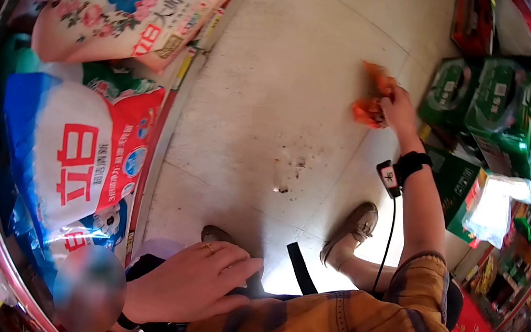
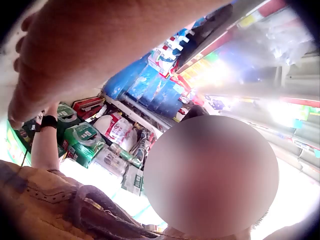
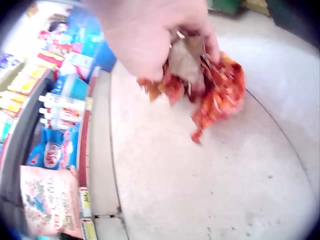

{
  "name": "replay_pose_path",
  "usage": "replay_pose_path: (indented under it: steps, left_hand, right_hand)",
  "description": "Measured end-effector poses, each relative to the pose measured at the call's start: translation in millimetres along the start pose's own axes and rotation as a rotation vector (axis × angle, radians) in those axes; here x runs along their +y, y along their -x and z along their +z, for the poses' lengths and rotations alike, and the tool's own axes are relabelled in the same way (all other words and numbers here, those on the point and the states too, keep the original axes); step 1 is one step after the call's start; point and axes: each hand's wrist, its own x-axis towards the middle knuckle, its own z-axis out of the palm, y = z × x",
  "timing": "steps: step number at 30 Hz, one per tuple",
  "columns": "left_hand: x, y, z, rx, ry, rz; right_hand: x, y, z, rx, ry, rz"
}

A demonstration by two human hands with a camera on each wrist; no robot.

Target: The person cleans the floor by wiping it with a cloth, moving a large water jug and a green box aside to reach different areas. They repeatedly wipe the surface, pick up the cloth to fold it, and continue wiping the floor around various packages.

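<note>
I'm extending my right hand [image 1: 397,112], fingers gripping red wrap [image 1: 367,114] | left hand [image 1: 188,284] lying back-up, fingers loose | right wrist view showing grey scrap [image 3: 186,61], head view obscuring it

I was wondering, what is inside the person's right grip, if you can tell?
Crumpled orange-red material and a greyish-brown piece show in the right grip; whatever lies deeper, against the palm, is hidden by the hand itself.

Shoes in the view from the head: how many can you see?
2. A laced brown shoe stands below the outstretched right arm. Only the toe of a second shoe shows, just above the left hand, which seems to hide the rest.
</note>
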Motion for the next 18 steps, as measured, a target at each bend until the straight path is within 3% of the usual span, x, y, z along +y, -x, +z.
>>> replay_pose_path:
  steps: [3,4,6,7,9,11,13,15,16,18]
  left_hand:
    - [3,15,-12,0.127,0.019,-0.061]
    - [6,24,-12,0.139,0.024,-0.075]
    - [13,49,-5,0.67,-0.056,-0.41]
    - [11,60,4,0.678,-0.051,-0.424]
    - [4,83,34,0.955,-0.066,-0.653]
    - [10,111,60,0.93,-0.003,-0.696]
    - [16,132,83,0.902,0.065,-0.743]
    - [20,144,103,0.925,-0.135,-0.82]
    - [23,146,112,1.04,-0.021,-0.864]
    - [21,141,120,1.092,-0.048,-0.878]
  right_hand:
    - [32,-16,51,0.014,0.241,0.07]
    - [3,-14,49,0.006,0.238,0.053]
    - [-55,-9,50,-0.102,0.485,0.23]
    - [-61,-17,57,-0.109,0.485,0.215]
    - [-71,-33,74,-0.136,0.44,0.063]
    - [-106,-44,75,-0.147,0.402,-0.047]
    - [-132,-61,89,-0.187,0.368,-0.296]
    - [-166,-73,107,-0.246,0.374,-0.345]
    - [-186,-73,112,-0.283,0.394,-0.411]
    - [-225,-62,124,-0.327,0.409,-0.486]
